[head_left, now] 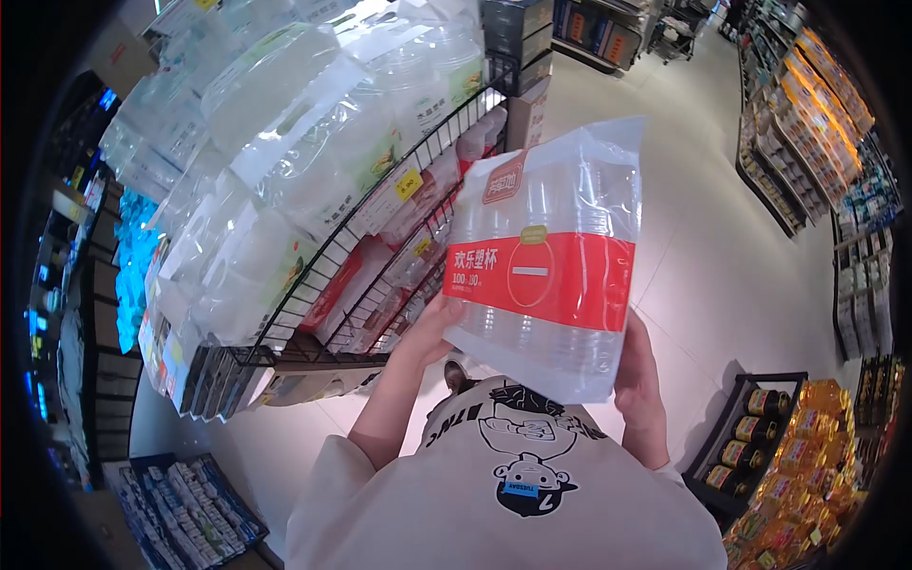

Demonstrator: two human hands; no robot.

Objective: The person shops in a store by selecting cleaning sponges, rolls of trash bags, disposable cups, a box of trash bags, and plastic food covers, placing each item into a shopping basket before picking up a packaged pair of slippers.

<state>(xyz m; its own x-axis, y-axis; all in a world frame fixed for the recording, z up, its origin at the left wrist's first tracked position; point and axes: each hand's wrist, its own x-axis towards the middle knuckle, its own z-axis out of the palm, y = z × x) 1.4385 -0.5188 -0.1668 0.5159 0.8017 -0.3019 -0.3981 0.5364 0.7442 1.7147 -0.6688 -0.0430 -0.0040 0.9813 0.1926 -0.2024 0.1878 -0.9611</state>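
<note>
Pack of plastic cups (579,275) held up at centre frame, two-handed.
Left to right: the wire rack (328,359) at left of frame bears large clear-wrapped packs (332,142); its edge lies near my left hand (429,332) and restricts room on that side. My left fingers grip the lower-left edge of the pack, tips hidden. The pack is tilted, red band facing me. Step in hand, as judged: supporting it for view; shifting it would call for even pressure from both sides, clear of the wires. My right hand (640,375) grips the right edge, fingertips hidden. Lower right: golden bottles (807,446) on display.
</note>
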